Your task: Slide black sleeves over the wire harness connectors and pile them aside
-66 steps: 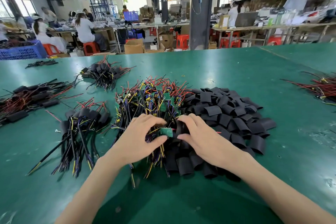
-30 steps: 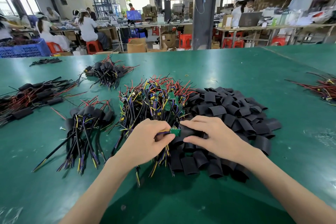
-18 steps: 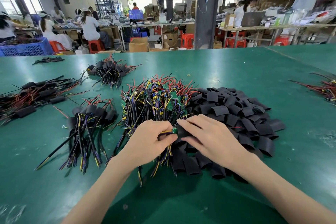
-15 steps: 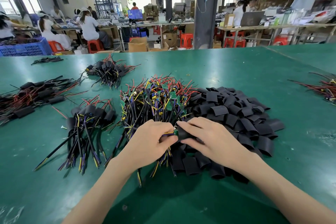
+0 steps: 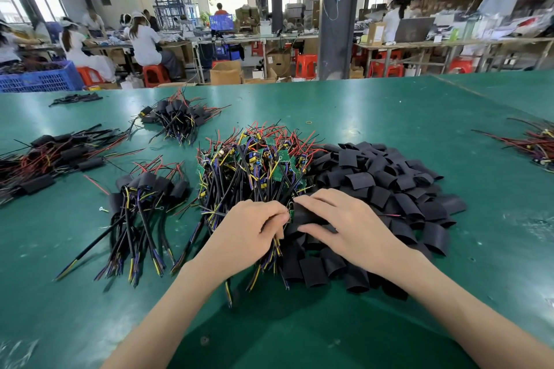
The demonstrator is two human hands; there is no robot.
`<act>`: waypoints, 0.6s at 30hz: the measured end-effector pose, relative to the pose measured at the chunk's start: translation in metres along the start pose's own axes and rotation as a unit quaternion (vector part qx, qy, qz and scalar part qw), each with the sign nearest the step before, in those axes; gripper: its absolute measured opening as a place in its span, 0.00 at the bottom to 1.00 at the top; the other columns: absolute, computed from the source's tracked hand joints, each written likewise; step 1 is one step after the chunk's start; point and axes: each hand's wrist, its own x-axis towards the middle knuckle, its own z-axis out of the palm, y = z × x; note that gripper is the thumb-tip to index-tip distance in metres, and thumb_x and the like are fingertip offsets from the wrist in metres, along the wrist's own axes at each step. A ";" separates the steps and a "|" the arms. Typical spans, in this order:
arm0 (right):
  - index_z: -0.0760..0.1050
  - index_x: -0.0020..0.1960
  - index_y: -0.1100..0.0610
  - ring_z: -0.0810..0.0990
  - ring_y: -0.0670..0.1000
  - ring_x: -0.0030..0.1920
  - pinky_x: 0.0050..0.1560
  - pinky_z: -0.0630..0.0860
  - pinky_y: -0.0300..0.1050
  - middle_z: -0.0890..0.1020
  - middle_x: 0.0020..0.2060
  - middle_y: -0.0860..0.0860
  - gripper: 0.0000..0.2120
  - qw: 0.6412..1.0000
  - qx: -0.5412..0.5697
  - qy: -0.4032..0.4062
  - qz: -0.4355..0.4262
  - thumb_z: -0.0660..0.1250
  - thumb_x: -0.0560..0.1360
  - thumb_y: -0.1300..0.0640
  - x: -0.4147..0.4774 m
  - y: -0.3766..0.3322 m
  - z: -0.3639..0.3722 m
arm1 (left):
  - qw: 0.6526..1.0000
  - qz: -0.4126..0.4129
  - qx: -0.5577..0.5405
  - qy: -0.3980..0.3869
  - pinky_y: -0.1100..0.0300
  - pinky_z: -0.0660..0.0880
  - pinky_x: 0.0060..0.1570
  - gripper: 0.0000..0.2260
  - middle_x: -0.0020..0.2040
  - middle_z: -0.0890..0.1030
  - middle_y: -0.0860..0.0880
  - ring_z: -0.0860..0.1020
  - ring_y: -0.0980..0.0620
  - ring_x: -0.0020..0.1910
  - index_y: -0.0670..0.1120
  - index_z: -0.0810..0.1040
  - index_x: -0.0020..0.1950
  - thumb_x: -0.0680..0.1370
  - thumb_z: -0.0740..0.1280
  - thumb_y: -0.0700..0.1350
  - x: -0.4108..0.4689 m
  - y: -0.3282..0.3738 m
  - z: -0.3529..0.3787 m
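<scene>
While the right hand (image 5: pixel 350 231) grips it, the sleeve (image 5: pixel 305 214) points left

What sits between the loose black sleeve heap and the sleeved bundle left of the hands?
In the head view, the heap of unsleeved wire harnesses with green boards lies there, its right edge against the sleeve heap.

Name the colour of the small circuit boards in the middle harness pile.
Green; the circuit boards show best in the head view.
</scene>
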 end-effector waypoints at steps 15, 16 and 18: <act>0.74 0.61 0.56 0.79 0.54 0.50 0.48 0.78 0.48 0.80 0.50 0.50 0.19 1.000 -0.006 0.002 0.012 0.66 0.74 0.49 0.001 -0.001 0.002 | 0.990 -0.070 -0.102 0.070 0.73 0.70 0.37 0.04 0.35 0.81 0.57 0.76 0.62 0.33 0.45 0.82 0.49 0.76 0.69 0.40 0.000 0.005 0.009; 0.74 0.62 0.56 0.79 0.54 0.51 0.48 0.78 0.49 0.80 0.51 0.51 0.20 1.000 -0.005 0.003 0.016 0.67 0.74 0.49 0.001 -0.002 0.003 | 0.991 -0.061 -0.103 0.066 0.74 0.68 0.36 0.04 0.34 0.80 0.59 0.74 0.63 0.32 0.44 0.82 0.48 0.76 0.68 0.39 0.000 0.006 0.008; 0.70 0.68 0.57 0.77 0.56 0.55 0.53 0.76 0.51 0.78 0.57 0.52 0.25 1.000 -0.014 0.002 0.023 0.67 0.74 0.48 0.001 -0.003 0.003 | 0.990 -0.056 -0.097 0.081 0.76 0.67 0.36 0.04 0.34 0.79 0.62 0.74 0.66 0.32 0.43 0.82 0.47 0.75 0.68 0.36 0.001 0.008 0.004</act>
